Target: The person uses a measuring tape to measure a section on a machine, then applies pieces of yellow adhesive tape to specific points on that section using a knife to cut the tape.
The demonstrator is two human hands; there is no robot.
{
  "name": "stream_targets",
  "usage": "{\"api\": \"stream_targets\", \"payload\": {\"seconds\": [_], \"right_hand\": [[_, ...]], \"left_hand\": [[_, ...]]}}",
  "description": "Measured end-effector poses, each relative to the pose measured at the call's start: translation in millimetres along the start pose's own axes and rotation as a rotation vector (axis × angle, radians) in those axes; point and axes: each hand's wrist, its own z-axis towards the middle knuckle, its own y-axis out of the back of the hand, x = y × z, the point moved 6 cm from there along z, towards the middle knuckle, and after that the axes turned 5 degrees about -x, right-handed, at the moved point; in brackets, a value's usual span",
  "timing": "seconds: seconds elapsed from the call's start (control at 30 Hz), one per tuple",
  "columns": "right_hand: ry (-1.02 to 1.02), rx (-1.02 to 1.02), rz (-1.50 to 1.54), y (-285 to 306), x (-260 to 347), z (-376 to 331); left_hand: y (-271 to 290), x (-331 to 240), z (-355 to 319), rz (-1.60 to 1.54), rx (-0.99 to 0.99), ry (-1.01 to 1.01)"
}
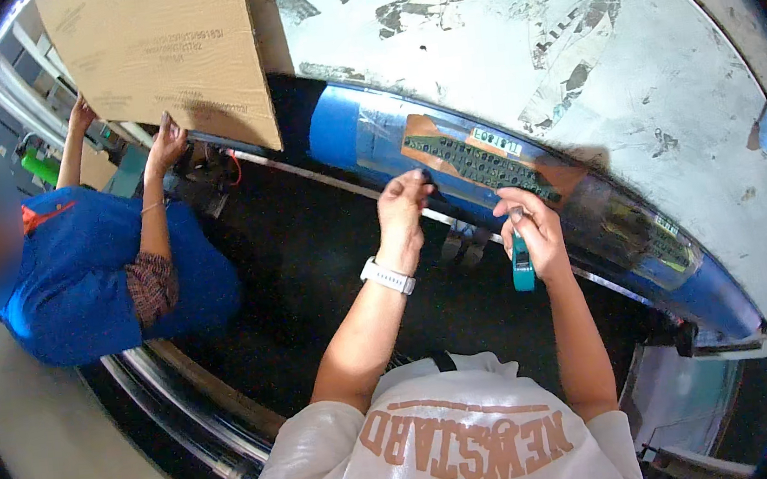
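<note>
Teal tool: located in my right hand, its body projecting below the thumb, clear of the table. Expected handling: light, with a stiff body, probably of smooth plastic or coated metal, so it may slip if held loosely. Recommended hold: around the body, thumb on the near face, fingers behind. Its working end is not clearly visible; I treat it as possibly sharp and keep my fingertips off it.

Small dark piece: located at the fingertips of my left hand, just beside the blue edge strip. Expected handling: very light and easily dropped; its stiffness cannot be judged at this size. Recommended hold: a fingertip pinch, with light pressure.

Panel with rows of small dark parts: lies along the blue edge strip, near both hands. It looks thin and probably flexes; if lifted, it should be taken by its brown margin, away from the rows.

Left hand state: narrow, thumb and index finger brought together on the small dark piece. Right hand state: curled around the teal tool, index finger partly extended toward the panel. Whether that fingertip touches the panel, I cannot tell.
</note>
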Motion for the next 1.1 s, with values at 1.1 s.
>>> {"api": "stream_targets", "payload": {"seconds": [1.1], "right_hand": [[0.106,-0.004,-0.262,-42,-27,59]], "left_hand": [[-34,0,-3,0.336,-0.133,-0.366]]}}
